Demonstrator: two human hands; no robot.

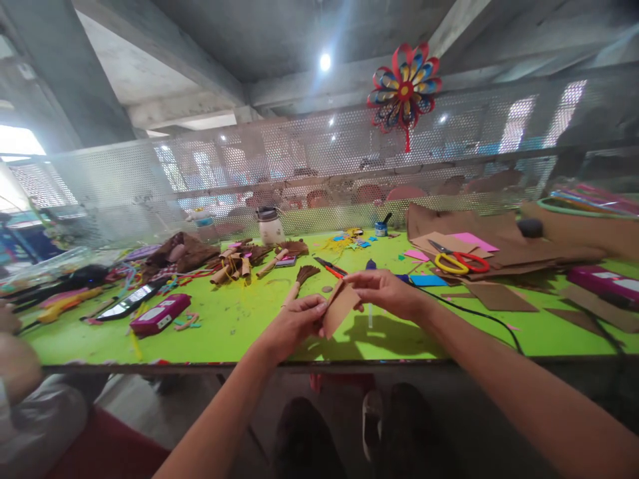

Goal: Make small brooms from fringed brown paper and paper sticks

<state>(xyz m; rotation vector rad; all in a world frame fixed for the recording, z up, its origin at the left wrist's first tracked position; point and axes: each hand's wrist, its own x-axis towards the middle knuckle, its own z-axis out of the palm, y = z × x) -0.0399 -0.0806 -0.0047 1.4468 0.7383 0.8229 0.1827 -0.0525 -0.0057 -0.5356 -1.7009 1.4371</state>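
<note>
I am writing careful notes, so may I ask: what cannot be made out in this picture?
Head view:
Brown paper: far side, turned away from the camera.
Right hand: some fingers, covered by the hand itself.
Neighbouring person: mostly cut off by the left edge.
Purple box at far right: its end, cut off by the right edge.
Blue jar: any lettering, too small.

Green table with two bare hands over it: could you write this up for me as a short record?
Left hand: holds the brown paper piece
Right hand: holds the same piece, at its upper right side
Surface: green table
Right of hands: scissors, one handle yellow, one red, on brown sheets
Left of hands: magenta box
Back of table: dark-lidded white jar
Hanging: flower ornament
</note>
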